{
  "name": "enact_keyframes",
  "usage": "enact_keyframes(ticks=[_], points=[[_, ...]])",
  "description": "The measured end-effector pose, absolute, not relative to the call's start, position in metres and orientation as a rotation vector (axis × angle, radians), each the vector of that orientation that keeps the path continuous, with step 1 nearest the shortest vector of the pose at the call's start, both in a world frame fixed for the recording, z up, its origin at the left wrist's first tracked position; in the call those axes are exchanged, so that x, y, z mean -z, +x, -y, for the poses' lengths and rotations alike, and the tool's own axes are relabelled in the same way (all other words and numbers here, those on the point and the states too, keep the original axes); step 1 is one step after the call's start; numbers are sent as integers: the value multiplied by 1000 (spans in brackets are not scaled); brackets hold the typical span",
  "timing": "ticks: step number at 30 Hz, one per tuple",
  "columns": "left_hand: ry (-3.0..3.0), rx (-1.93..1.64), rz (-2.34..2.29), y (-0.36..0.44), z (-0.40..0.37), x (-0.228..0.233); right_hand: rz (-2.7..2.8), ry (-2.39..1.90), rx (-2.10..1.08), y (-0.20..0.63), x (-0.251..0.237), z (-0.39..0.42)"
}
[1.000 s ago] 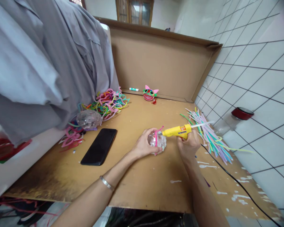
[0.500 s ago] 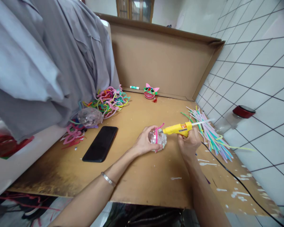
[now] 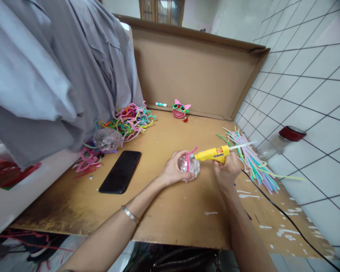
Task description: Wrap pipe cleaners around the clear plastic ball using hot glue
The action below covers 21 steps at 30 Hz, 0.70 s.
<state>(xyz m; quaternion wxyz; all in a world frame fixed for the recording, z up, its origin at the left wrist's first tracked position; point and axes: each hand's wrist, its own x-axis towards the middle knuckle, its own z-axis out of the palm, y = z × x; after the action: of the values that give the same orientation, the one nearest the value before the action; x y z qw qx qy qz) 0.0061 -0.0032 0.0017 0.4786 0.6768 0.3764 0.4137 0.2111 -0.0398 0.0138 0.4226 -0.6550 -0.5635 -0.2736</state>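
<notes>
My left hand [image 3: 172, 170] grips a clear plastic ball [image 3: 190, 166] with a pink pipe cleaner [image 3: 188, 160] wrapped over it, resting on the wooden table [image 3: 164, 211]. My right hand [image 3: 226, 170] holds a yellow hot glue gun [image 3: 213, 154], its nozzle touching the ball's upper right side. A glue stick pokes out of the gun's back toward the right. The gun's black cord [image 3: 283, 216] runs off to the lower right.
A black phone [image 3: 120, 171] lies left of my hands. Another clear ball [image 3: 107, 139] and a heap of coloured pipe cleaners [image 3: 130, 120] sit at the left by hanging grey cloth [image 3: 45, 75]. Straight pipe cleaners [image 3: 252, 160], a red-lidded jar [image 3: 289, 135], a toy face [image 3: 180, 109] and cardboard wall [image 3: 192, 75] surround.
Between the oldest frame and now the view shifted slightly, so hands and table sit a little higher. The hands, ball and glue gun keep the same pose against each other.
</notes>
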Motion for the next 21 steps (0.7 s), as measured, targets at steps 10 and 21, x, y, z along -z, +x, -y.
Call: enact_keyframes(ticks=[10,21], points=[[1678,-1018,-925,6,1,2,1429,-1557,695,213,-11,40],[1694,-1003,-932,6,2,-3,1421,-1546,702,215,-12,41]])
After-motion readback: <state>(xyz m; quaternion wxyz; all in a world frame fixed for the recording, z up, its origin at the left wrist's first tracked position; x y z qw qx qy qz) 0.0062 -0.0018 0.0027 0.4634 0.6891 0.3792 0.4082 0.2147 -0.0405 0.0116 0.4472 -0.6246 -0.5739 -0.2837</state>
